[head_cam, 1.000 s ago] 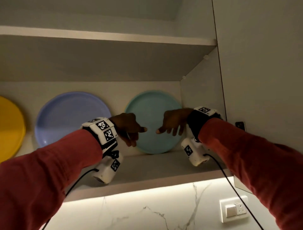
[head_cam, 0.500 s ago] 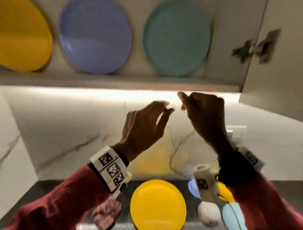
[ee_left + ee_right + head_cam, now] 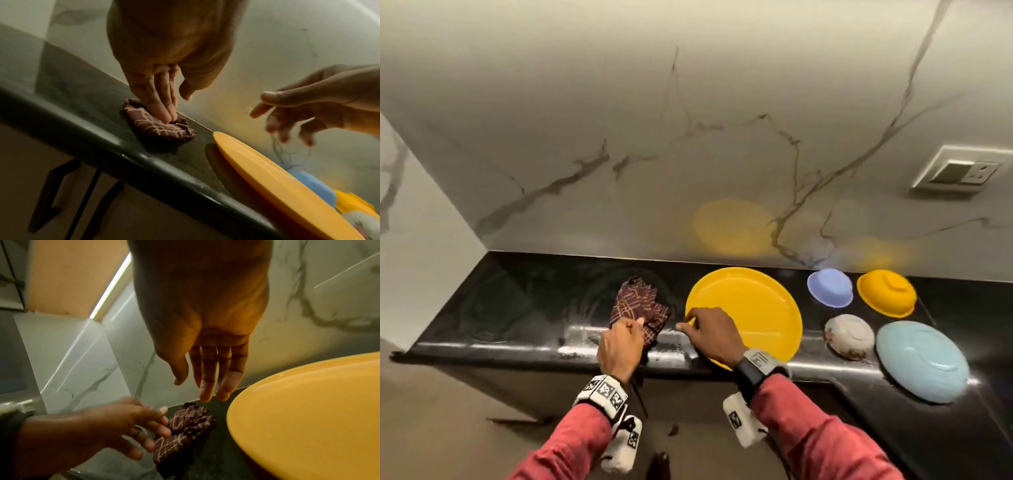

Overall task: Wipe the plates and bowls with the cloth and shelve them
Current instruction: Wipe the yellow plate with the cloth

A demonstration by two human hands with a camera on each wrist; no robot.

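A dark red patterned cloth (image 3: 640, 306) lies crumpled on the black counter (image 3: 517, 308). My left hand (image 3: 619, 342) reaches down onto it, and in the left wrist view straight fingers (image 3: 164, 110) touch the cloth (image 3: 156, 128) with the thumb held apart. Just right of the cloth lies a big yellow plate (image 3: 748, 315). My right hand (image 3: 705, 330) hovers over the plate's left rim with relaxed fingers (image 3: 207, 386), holding nothing. To the right are an upturned blue-violet bowl (image 3: 829, 287), a yellow bowl (image 3: 887, 297), a white patterned bowl (image 3: 850, 335) and a light blue plate (image 3: 923, 361).
A marble backsplash rises behind the counter, with a wall socket (image 3: 959, 171) at the upper right. The counter ends at a side wall on the left. Its rounded front edge (image 3: 127, 164) runs above cupboard handles (image 3: 51, 194).
My view dropped from the shelf with its standing plates to the counter. Both hands came down; the left now touches the cloth and the right is over the yellow plate.
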